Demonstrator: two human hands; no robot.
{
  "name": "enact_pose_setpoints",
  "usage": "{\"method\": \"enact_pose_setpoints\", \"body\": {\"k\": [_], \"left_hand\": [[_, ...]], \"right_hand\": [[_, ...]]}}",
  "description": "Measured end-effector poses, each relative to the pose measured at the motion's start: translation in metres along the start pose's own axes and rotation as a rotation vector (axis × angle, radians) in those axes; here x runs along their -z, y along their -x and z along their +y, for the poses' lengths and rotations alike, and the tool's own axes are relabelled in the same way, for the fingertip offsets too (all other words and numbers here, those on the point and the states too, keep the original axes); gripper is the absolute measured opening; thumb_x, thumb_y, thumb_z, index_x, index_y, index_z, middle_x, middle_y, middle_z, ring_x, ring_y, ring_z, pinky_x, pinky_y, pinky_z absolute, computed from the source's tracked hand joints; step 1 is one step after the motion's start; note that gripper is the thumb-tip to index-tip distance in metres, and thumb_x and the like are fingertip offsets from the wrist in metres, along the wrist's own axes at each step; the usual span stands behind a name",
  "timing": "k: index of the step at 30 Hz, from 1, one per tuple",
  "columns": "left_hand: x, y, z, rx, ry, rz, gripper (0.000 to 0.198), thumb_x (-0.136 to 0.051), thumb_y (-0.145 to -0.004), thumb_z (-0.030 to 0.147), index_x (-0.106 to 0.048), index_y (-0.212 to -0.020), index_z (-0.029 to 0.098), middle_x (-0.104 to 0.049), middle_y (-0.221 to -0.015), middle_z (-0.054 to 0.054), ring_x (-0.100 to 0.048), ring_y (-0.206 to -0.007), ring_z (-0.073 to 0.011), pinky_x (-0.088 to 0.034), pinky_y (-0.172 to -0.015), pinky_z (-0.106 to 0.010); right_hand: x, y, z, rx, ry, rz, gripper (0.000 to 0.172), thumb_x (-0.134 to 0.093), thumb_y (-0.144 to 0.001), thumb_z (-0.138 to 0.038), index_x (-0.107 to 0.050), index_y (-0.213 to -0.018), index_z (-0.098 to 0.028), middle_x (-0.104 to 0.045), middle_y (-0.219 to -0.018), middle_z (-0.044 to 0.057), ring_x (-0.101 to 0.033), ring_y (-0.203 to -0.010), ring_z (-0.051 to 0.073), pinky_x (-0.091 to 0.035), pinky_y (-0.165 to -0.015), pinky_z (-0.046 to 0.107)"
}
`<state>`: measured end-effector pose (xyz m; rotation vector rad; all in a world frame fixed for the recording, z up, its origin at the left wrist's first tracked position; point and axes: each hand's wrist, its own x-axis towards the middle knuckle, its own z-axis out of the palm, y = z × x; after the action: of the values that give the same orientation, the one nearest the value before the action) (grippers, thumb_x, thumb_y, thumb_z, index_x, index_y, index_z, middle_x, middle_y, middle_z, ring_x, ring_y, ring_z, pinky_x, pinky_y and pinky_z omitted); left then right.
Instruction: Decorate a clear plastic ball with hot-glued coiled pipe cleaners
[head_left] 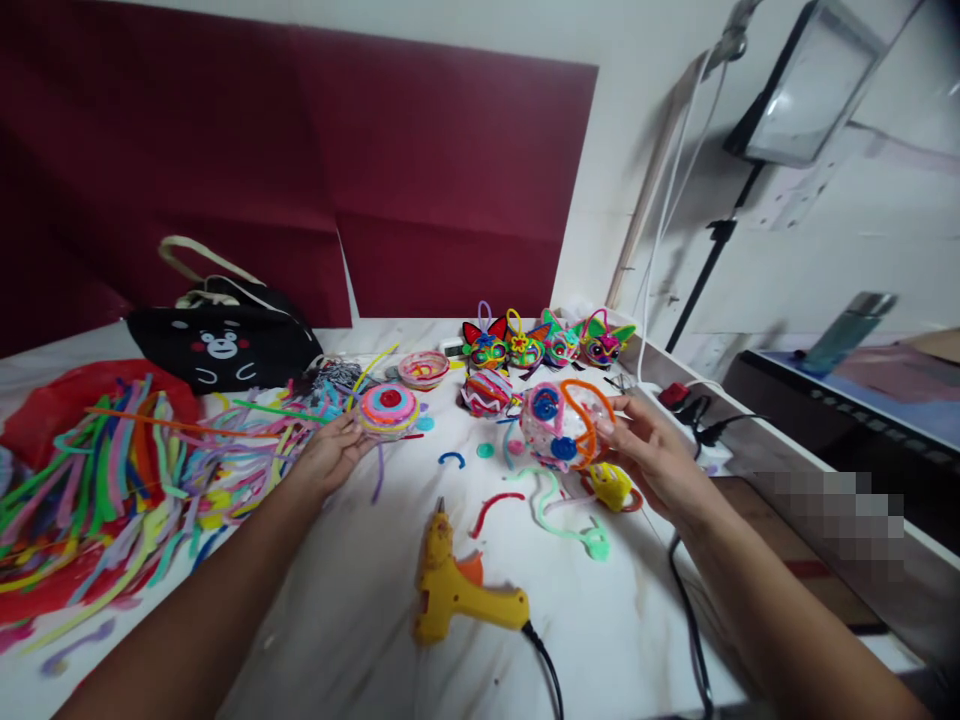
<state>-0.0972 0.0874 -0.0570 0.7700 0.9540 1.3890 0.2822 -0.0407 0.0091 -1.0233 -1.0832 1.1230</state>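
Note:
My left hand (334, 455) pinches the edge of a round dome (388, 411) coiled in pink, orange and yellow with a red centre. On the right, the fingers of my right hand (641, 450) hold a clear ball (562, 425) trimmed with blue discs and orange and pink pipe cleaner. Between and below the hands a yellow glue gun (465, 592) lies on the white table. Short pieces lie around it: a red strip (495, 512), a blue curl (452, 459) and a mint green strand (559, 520). A yellow piece (611, 486) rests just under the ball.
Colourful animal heads (525, 345) line the back of the table, with a striped ball (486, 391) before them. Pipe cleaners (142, 450) heap at the left beside a black bag (225, 345). Plugs and cables (697, 410) sit at the right edge, near a dark tablet (795, 550).

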Motion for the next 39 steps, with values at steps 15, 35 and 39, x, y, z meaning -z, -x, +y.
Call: {"method": "enact_pose_setpoints", "body": {"k": [15,35,39], "left_hand": [[-0.024,0.038,-0.001,0.208,-0.142,-0.349,0.034,-0.072,-0.074,0.009,-0.071,-0.108,0.012,-0.074,-0.107,-0.014,-0.070,-0.093,-0.0244,-0.057,-0.075,-0.028],[-0.031,0.016,0.007,0.044,-0.989,-0.298,0.034,-0.073,-0.072,0.025,-0.071,-0.105,0.016,-0.071,-0.069,-0.006,-0.067,-0.061,-0.0228,-0.050,-0.049,-0.028],[-0.050,0.021,0.027,-0.434,-1.406,-0.239,0.016,-0.067,-0.075,0.022,-0.077,-0.088,0.020,-0.073,-0.082,-0.009,-0.068,-0.086,-0.0285,-0.051,-0.078,-0.034]], "right_hand": [[0.007,0.003,0.016,-0.072,-0.030,-0.026,0.042,-0.084,-0.064,-0.042,-0.057,-0.091,-0.024,-0.066,-0.074,-0.004,-0.061,-0.056,0.013,-0.050,-0.048,0.022],[0.010,0.002,0.024,-0.119,-0.023,-0.083,0.039,-0.084,-0.067,-0.039,-0.057,-0.091,-0.024,-0.063,-0.066,-0.006,-0.057,-0.050,0.010,-0.045,-0.048,0.020],[0.011,0.001,0.025,-0.119,-0.023,-0.076,0.040,-0.084,-0.066,-0.039,-0.057,-0.092,-0.024,-0.062,-0.066,-0.006,-0.057,-0.050,0.010,-0.044,-0.047,0.020]]}}
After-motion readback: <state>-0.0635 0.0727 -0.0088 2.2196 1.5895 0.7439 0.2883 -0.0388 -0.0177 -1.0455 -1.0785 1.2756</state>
